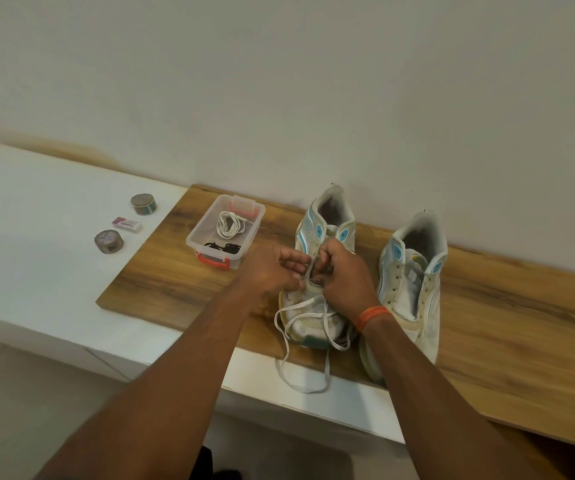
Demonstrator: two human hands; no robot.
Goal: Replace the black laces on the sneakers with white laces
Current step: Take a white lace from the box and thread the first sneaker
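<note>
We had both hands on the left sneaker (317, 306), which stood on the wooden bench (486, 323) with its toe toward us. Our left hand (272, 268) and our right hand (344, 275) met over the middle of the shoe. The fingers (298, 263) of the left hand were curled close together at the lace holes. The right hand's fingers were bent tight around what looked like a bit of the white lace (299, 355), but the spot was small and partly hidden, so we could not be sure of the pinch. Below our fingers, the loose ends of that lace ran over the toe and hung in loops off the front edge of the bench.

Just to the right of our right hand stood the other sneaker (414, 285), with bare lace holes. An orange band (372, 317) sat on our right wrist.

To the left of our left hand was a clear plastic box (225, 233) with red clips. Inside it lay a bundle of white lace (230, 225) and, nearer us, black laces (223, 247).
</note>
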